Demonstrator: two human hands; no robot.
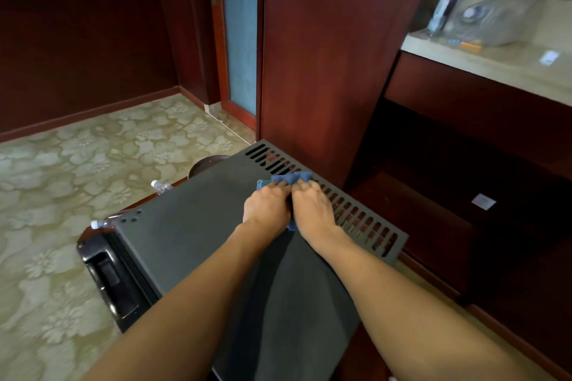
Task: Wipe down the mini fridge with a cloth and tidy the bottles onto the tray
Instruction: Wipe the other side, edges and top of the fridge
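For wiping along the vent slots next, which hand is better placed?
Probably the right hand: it already lies on the vent slots at the mini fridge top's far edge, pressing the blue cloth. The left hand rests beside it on the solid panel.

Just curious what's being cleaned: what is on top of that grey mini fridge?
A blue cloth lies on the mini fridge near its vent slots, pressed flat under the left hand and right hand. The hands cover most of it.

This looks like a hotel guest room: dark red-brown wooden wall panelling (334,40), pale floral-patterned carpet (77,164), a beige stone worktop (495,65) set in built-in cabinetry, and a grey metal mini fridge (201,226).
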